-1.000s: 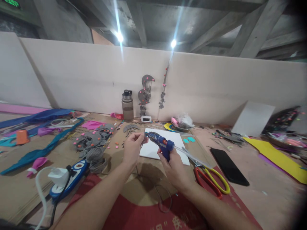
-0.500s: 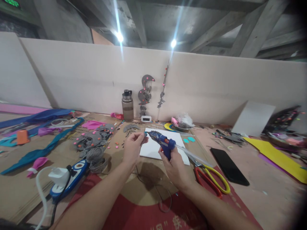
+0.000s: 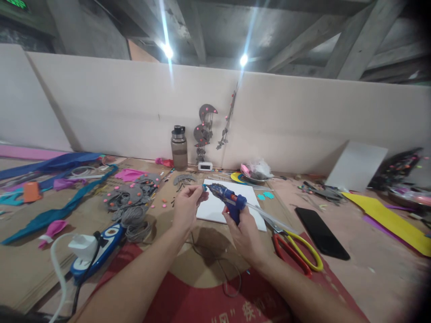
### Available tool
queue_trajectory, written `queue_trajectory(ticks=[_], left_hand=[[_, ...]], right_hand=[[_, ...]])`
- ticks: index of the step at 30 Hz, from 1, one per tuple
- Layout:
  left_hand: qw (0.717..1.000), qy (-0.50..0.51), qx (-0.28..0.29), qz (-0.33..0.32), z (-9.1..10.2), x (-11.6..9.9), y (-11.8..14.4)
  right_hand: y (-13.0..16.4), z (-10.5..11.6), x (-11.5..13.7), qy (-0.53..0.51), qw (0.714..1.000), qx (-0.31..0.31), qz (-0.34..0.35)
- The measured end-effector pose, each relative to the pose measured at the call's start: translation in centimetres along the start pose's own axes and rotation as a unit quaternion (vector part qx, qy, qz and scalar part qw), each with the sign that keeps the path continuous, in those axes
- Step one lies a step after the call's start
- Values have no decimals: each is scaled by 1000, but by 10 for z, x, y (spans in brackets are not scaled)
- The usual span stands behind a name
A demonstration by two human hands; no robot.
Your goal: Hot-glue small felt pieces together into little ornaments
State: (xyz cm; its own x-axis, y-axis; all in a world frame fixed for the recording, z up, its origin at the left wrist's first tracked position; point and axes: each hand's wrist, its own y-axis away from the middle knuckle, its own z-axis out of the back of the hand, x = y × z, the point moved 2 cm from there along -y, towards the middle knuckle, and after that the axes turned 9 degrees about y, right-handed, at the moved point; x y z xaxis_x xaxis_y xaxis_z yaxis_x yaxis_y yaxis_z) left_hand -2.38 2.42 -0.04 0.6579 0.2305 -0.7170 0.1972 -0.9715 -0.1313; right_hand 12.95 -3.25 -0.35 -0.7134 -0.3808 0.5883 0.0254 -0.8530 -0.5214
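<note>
Head camera, looking down over a cluttered craft bench (image 3: 370, 251): the right hand (image 3: 244, 233) wraps its grip around the handle of a blue glue gun (image 3: 226, 198), whose long axis runs up and to the left, nozzle aimed at the left hand (image 3: 186, 207). That hand's grip is pinched thumb-to-fingertip on a small piece just at the nozzle tip; the piece is too small to make out, and whether nozzle and piece touch cannot be told. Both hands hover above the bench, in front of a white sheet (image 3: 232, 204). Red-and-yellow scissors (image 3: 292, 246) lie just right of the right wrist, a black phone (image 3: 321, 233) beyond them. Grey cutouts (image 3: 133, 199) sit to the left. The gun's cord is hard to trace.
</note>
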Motion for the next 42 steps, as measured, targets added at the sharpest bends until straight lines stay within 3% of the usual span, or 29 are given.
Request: queue_trajectory(ticks=[31,36,40,42], left_hand=[[1000,20,10,-1,2,0,-2],[999,32,4,-16,4,-4,-7],[999,7,-9,-34,3,-9,-9],[998,-17,-1,-52,3,-10,-9]], right_hand=[[1,-2,-3,-1,1000,-11,10],[-5,-1,-7,-91,993,34,-68],[-19,-8,-29,-221,951,114,-186],[-27,-12,-42,-225,928,160,-249]])
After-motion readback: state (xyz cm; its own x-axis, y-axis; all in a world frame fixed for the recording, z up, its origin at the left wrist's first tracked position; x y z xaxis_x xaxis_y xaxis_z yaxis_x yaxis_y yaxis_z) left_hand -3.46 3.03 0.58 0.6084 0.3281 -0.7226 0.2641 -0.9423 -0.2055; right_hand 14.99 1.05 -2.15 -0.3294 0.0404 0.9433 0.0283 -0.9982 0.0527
